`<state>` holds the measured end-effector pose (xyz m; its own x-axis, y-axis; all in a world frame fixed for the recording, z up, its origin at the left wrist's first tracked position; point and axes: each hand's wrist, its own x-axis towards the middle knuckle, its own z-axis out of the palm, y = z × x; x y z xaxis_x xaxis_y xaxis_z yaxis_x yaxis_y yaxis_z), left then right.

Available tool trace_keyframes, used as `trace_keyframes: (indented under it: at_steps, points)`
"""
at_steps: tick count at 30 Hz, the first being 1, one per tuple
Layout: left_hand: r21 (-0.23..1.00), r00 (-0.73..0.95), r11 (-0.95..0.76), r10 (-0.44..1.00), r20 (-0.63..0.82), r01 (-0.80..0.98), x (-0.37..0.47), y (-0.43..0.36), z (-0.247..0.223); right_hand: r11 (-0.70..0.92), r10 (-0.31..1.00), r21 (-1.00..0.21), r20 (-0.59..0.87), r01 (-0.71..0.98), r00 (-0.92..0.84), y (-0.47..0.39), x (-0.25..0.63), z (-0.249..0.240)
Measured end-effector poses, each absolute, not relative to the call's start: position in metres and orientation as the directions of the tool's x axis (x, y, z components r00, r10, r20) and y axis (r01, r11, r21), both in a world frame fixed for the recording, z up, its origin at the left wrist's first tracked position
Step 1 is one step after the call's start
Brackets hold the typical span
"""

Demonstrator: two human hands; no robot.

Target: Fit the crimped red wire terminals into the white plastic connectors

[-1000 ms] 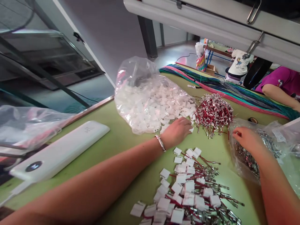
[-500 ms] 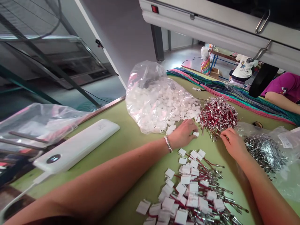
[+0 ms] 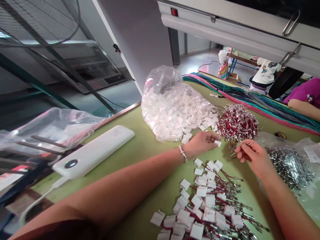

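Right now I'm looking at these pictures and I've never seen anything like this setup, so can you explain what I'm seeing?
There's no machine doing the handling: you see a person's own bare hands, filmed by a camera worn on the head, looking forward and down. On the green table, the left hand holds a small white piece. The right hand is beside it, fingers curled; whether it grips anything is too small to tell. Beyond them are a clear bag of white pieces and a pile of red wires with metal ends. Nearer lie white pieces with red wires attached. A white device with a cable is at the left.
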<state>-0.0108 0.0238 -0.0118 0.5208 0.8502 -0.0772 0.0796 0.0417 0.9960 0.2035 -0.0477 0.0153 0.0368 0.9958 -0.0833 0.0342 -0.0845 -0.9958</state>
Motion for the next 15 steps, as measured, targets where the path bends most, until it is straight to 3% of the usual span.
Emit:
trace_keyframes:
  at_steps: [6,15]
  points:
    - [0.921,0.597,0.378,0.762,-0.251,-0.094,-0.008,0.013,-0.003,0.012,0.994,-0.995,0.001,-0.101,0.108,-0.055,0.190,0.016]
    - [0.788,0.663,0.570,0.685,-0.301,-0.232,-0.005,0.002,0.001,0.013,0.989,-0.984,-0.014,-0.180,0.146,-0.057,0.182,0.007]
